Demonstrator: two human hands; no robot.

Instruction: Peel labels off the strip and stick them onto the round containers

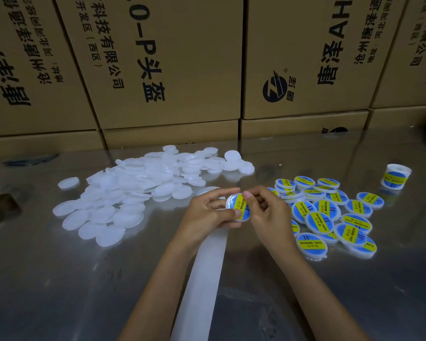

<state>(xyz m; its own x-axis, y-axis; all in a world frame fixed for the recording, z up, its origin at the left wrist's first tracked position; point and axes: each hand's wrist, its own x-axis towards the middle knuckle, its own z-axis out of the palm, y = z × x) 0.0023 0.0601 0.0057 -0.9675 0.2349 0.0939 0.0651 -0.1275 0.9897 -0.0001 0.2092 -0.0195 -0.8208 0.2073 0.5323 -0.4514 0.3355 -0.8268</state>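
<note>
Nearest the camera, a long white strip (202,279) of bare backing paper runs up the shiny counter (59,279) between the forearms to the hands. Behind everything stands a wall of brown boxes (172,62) printed in black. On the counter's left spreads a big heap of plain white containers (123,193) with no labels yet; on the right lies a smaller pile of labelled containers (330,215), each showing a blue and yellow sticker. Further right, well apart from both piles, a roll of labels (396,177) stands on its end.

Both hands meet over the middle of the counter, closed on one container (239,207) held tilted toward the camera. The left hand (209,210) grips it from the left with thumb and fingers curled round the rim. The right hand (266,207) pinches at its right edge, fingertips on the yellow and blue label (241,205).

The step in hand looks like pressing a label down onto this container; whether it is fully stuck flat I cannot tell, since the fingers cover part of it. The next move would call for smoothing the sticker with a thumb, setting the finished piece with the pile on the right, then taking a plain one from the left heap and peeling a fresh label. Most of the heap remains undone.
</note>
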